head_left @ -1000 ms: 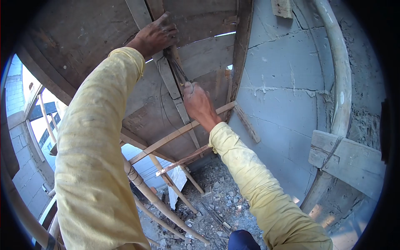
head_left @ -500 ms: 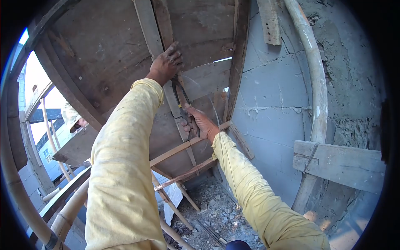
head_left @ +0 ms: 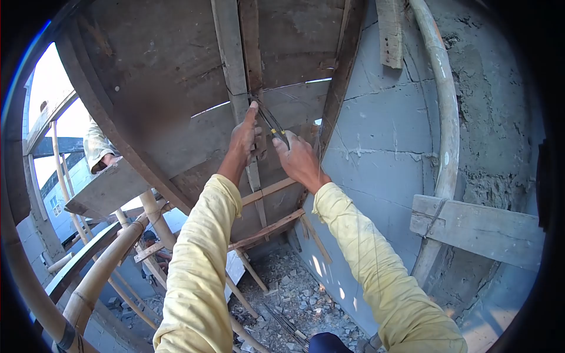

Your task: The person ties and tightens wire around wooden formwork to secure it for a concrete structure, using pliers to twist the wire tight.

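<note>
My right hand is wrapped around the handles of a pair of pincers, dark metal with yellow marks. Their jaws point up and left to a gap beside a grey wooden batten under the plank formwork. My left hand is against the batten's lower stretch, thumb pointing up near the pincers' jaws and fingers curled in. What those fingers hold, if anything, is hidden. A brown batten runs alongside the grey one. Any wire in the jaws is too small to tell.
A grey block wall rises at the right, with a bamboo pole and a tied board before it. Bamboo poles stand at the left. Rubble covers the ground below. Another person's hand shows at the left.
My left hand has come down from the upper batten to just beside the pincers, thumb now up. My right hand has risen with the pincers, and the view has shifted slightly.
</note>
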`<control>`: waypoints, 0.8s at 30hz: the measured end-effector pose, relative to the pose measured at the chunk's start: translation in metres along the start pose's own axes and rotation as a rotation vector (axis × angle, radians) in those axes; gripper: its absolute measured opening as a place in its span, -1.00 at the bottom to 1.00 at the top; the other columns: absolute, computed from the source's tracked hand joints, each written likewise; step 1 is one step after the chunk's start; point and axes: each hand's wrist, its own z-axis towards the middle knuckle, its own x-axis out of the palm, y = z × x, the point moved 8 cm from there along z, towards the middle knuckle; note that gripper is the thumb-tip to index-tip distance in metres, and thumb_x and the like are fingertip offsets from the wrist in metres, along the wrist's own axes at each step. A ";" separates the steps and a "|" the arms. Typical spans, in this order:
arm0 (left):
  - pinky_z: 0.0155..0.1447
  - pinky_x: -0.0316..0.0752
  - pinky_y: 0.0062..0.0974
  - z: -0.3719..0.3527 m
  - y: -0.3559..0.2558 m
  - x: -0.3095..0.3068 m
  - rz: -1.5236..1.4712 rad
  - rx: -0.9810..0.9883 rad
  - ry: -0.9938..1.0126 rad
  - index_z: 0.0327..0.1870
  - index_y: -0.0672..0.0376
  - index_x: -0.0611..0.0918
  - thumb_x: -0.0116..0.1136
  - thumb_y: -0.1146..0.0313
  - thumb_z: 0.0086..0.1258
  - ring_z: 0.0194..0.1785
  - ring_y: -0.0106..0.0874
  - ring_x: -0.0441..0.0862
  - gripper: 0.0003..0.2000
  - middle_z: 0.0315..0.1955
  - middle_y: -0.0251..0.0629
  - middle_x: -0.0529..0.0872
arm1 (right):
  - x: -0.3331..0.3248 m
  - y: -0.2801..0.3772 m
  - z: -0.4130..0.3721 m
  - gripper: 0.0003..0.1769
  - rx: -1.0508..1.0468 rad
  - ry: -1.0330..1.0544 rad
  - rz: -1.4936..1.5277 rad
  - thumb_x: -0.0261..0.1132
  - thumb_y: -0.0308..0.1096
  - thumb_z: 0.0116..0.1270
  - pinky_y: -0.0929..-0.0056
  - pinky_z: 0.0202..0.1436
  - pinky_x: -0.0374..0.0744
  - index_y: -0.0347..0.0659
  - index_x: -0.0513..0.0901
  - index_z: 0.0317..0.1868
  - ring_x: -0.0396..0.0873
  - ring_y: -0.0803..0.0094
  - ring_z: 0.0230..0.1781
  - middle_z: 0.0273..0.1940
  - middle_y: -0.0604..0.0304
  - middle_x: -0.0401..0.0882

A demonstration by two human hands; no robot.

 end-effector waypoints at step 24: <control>-0.33 0.64 -0.35 0.052 -0.010 0.045 -0.389 0.150 -0.009 -0.24 0.27 0.53 0.31 0.23 0.31 -0.43 -0.35 0.67 -0.71 -0.44 -0.20 0.63 | 0.035 -0.028 0.008 -0.63 0.615 0.600 0.832 0.39 -0.10 0.32 0.50 -0.66 0.41 -0.26 0.52 -0.36 0.42 0.53 -0.67 -0.49 0.23 0.51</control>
